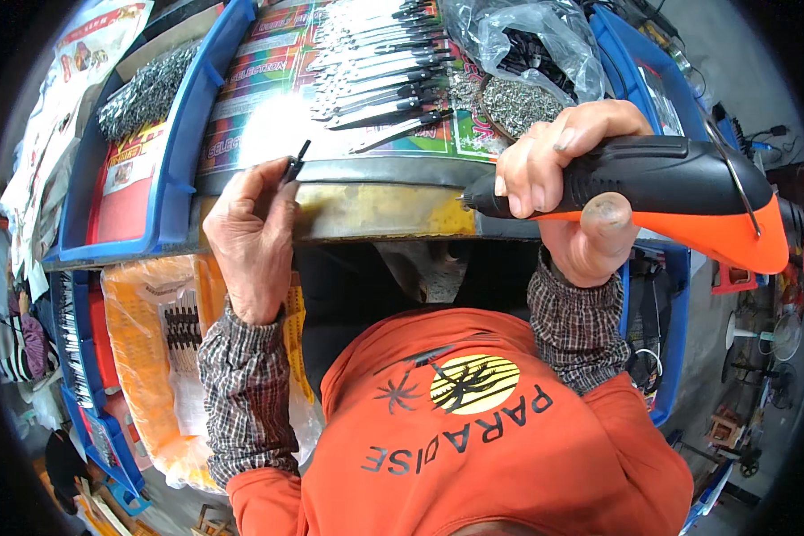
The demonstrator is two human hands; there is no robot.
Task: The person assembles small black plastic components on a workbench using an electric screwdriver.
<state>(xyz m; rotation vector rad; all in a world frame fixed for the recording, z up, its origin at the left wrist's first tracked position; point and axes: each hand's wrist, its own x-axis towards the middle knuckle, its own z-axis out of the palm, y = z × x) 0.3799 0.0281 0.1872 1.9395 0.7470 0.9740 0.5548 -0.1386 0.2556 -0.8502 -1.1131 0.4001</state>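
at the far left, a blue tray (180,165) holds a pile of dark, thin metal pieces (147,94). below it, near the person's left forearm, is an orange bin (134,344) with clear plastic over it. the left hand (248,219) is raised at the near edge of the surface (375,210), its fingers pinched almost together on 1 small black part (296,166), whose thin end points up and away from the person. beyond it, a row of slim black-and-silver pieces (380,71) lies across a colourful printed sheet (263,80). to the right of the row is a heap of small silver bits (520,109), just beside a clear plastic bag (578,36) with black pieces inside. the right hand (563,179) has its fingers curled around the front of a black-and-orange power tool (688,183), the thumb at its near side. the tool's narrow tip points left, well apart from the small black part. farther right is another blue tray (630,67).
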